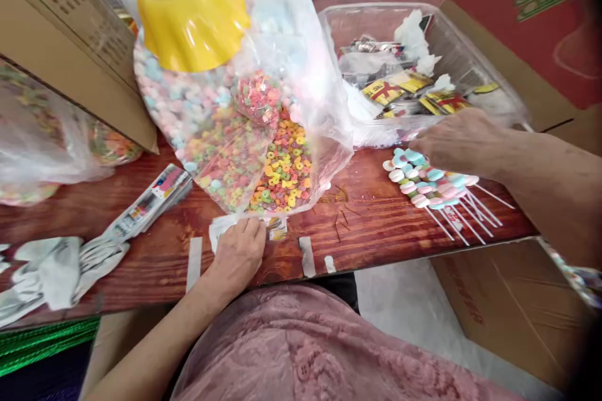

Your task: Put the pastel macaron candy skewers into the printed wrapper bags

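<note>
My left hand (239,250) lies at the table's near edge, its fingers curled together over small printed plastic packets (277,228). Part of the packets sticks out on both sides of the fingers. Off to the right, my right hand (454,141) is bent down over a pile of marshmallow sticks (423,185). These carry pastel pink, blue and white marshmallows on white sticks pointing toward me. The right fingers are curled under the hand, and what they hold is hidden. Fruit-coloured candy rings (285,166) fill the open mouth of a clear plastic bag (329,166) beyond my left hand.
A yellow scalloped bowl (192,19) rests upside down on the bag of marshmallows. Behind my right hand stands a clear plastic bin (489,66) of wrappers. White gloves (51,269) and a stack of flat printed sleeves (145,203) lie left. Cardboard boxes (79,31) flank the table.
</note>
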`<state>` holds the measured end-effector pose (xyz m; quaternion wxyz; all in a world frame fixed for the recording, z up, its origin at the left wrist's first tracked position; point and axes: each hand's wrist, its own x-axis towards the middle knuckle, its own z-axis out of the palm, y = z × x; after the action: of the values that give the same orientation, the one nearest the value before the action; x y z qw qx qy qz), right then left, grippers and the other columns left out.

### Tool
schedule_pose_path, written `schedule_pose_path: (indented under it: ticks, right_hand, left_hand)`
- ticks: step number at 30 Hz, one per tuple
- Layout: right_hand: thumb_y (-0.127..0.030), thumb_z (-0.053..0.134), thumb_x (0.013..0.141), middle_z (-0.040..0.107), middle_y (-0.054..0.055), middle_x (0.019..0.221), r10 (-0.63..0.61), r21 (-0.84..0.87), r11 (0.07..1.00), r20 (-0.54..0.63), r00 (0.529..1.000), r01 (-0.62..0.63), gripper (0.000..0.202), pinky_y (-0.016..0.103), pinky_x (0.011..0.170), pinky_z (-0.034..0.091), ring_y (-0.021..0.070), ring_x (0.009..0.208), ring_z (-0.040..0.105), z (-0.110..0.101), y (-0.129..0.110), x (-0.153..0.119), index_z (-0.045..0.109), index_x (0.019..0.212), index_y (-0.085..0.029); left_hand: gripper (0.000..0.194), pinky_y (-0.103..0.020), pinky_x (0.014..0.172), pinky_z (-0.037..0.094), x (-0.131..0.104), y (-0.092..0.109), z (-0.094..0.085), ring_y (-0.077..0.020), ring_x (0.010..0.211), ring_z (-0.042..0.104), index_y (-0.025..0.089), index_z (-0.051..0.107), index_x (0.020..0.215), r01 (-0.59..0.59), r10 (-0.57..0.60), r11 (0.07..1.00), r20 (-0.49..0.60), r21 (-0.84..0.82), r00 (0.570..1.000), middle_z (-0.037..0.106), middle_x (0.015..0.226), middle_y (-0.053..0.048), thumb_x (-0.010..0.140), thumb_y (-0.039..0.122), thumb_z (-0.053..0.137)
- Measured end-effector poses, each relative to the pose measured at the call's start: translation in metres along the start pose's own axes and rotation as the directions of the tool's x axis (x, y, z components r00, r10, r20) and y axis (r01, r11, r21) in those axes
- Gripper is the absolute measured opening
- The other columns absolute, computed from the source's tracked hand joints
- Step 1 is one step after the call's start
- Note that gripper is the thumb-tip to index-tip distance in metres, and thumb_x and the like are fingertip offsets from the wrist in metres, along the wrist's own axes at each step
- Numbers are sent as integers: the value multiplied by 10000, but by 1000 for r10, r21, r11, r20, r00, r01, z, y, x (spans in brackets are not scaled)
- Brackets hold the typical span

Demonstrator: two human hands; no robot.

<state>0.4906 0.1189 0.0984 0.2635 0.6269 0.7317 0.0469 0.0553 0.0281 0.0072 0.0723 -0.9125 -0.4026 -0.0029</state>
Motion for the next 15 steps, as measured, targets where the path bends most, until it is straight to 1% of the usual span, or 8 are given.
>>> schedule_pose_path:
  ticks: [1, 3, 5, 7, 9, 11, 13, 15]
  right_hand:
    - [-156, 674, 819, 715, 111, 876, -35, -77, 996, 69, 997, 40, 77, 425, 776, 456, 250, 888, 631, -9, -5, -1, 690, 870, -212]
    - [-158, 655, 821, 718, 122, 925, -71, -171, 980, 166, 984, 99, 114, 417, 756, 434, 262, 902, 624, -24, -16, -3, 691, 909, -222]
    - [-166, 646, 828, 715, 122, 968, -87, -184, 976, 183, 979, 121, 142, 404, 749, 422, 263, 911, 622, -34, -22, -5, 691, 947, -230]
    - [-161, 633, 837, 712, 123, 985, -87, -149, 982, 166, 982, 112, 166, 397, 756, 419, 255, 910, 624, -39, -21, -8, 689, 979, -226]
    - [-148, 602, 845, 709, 124, 965, -36, -131, 990, 120, 992, 51, 166, 393, 753, 416, 245, 892, 627, -41, -12, -12, 691, 971, -209]
    - [-132, 576, 828, 704, 121, 923, 78, -166, 984, 87, 993, -63, 179, 385, 720, 411, 246, 859, 627, -40, -1, -17, 695, 943, -200]
    - [-128, 572, 794, 704, 119, 905, 182, -210, 964, 69, 981, -164, 211, 372, 680, 404, 247, 825, 620, -36, 9, -21, 700, 944, -204]
    - [-123, 560, 778, 711, 115, 896, 205, -175, 965, 38, 978, -195, 233, 359, 665, 406, 238, 802, 617, -29, 15, -24, 706, 940, -206]
  left_hand:
    - [198, -372, 678, 495, 0, 0, 1, -259, 833, 568, 128, 627, 965, -9, 9, 1000, -10, 13, 1000, 630, 908, -116, 834, 55, 498]
    - [176, -360, 663, 480, 0, 0, 2, -244, 802, 565, 150, 623, 913, -10, 11, 1000, -43, 14, 999, 624, 865, -99, 822, 55, 507]
    - [154, -346, 658, 464, 0, -1, 3, -224, 779, 562, 173, 610, 855, 3, -3, 1000, -95, 1, 995, 625, 838, -87, 828, 62, 507]
    - [149, -337, 656, 452, -1, -3, 4, -211, 770, 565, 183, 601, 820, 12, -12, 1000, -163, -3, 986, 630, 820, -80, 854, 80, 499]
    - [157, -332, 659, 447, -2, -3, 6, -206, 771, 573, 184, 602, 809, 12, -11, 1000, -227, 3, 974, 637, 808, -76, 877, 95, 492]
    - [150, -332, 659, 445, -3, -2, 7, -207, 779, 583, 179, 612, 822, 14, -11, 1000, -273, 9, 962, 647, 806, -74, 887, 108, 498]
    - [134, -334, 656, 443, -3, 0, 8, -209, 775, 588, 172, 625, 844, 22, -16, 1000, -304, 17, 952, 653, 800, -70, 888, 116, 511]
    - [118, -338, 658, 441, -3, 3, 8, -210, 760, 586, 158, 642, 896, 42, -30, 999, -317, 32, 948, 655, 794, -64, 886, 124, 529]
